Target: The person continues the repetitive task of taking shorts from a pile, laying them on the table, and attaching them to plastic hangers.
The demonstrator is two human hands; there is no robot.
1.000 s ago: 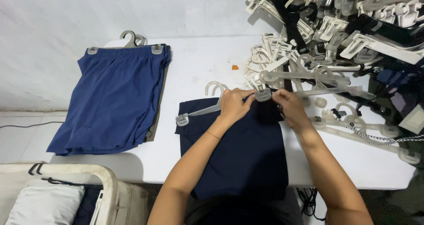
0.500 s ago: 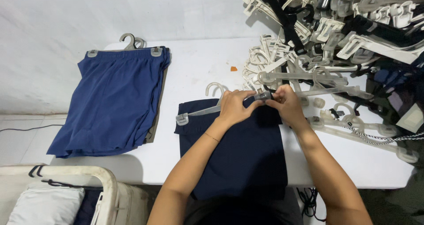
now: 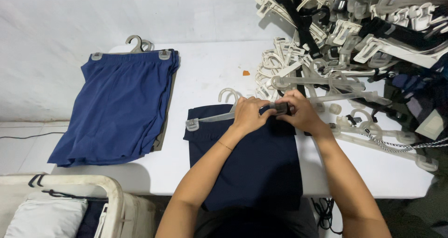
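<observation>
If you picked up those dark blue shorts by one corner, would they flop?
Probably yes: the dark shorts lie flat and drape over the table edge, so the cloth looks soft. They seem light. The clip hanger both hands grip looks stiff.

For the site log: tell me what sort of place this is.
Probably a garment packing or finishing workroom. A heap of clip hangers covers the white table, blue shorts lie already hung, and both hands work a hanger clip onto a dark garment.

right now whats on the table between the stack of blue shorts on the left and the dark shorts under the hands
In the head view, only bare white table lies between the blue shorts and the dark shorts; the hanger's left clip juts slightly into that gap.
</observation>
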